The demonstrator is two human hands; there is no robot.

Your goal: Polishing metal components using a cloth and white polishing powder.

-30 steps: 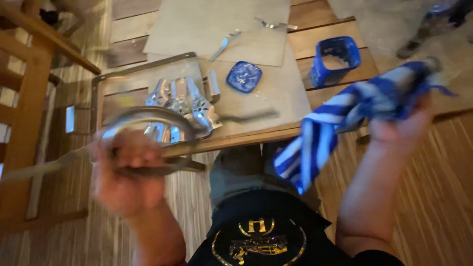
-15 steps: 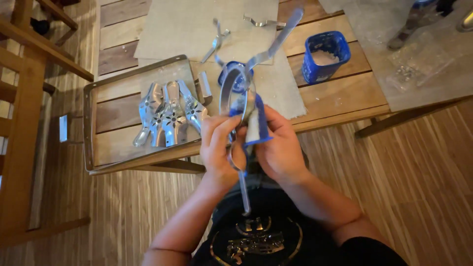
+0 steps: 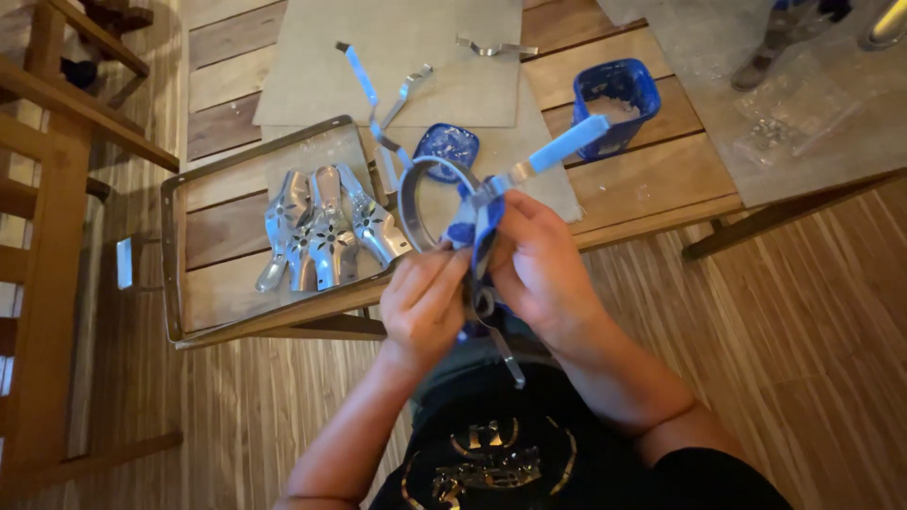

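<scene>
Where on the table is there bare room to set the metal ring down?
Free: the beige mat left of the loose metal strips, and the tray's left part beside the cutout metal pieces. Crowded: between the blue lid and blue container.

Metal pieces (image 3: 326, 236) lie in tray (image 3: 172, 283) on table (image 3: 652, 179), left of both hands. Small dish (image 3: 446, 144) sits behind hands, cup (image 3: 614, 104) to its right. Bag (image 3: 794, 118) far right.
</scene>
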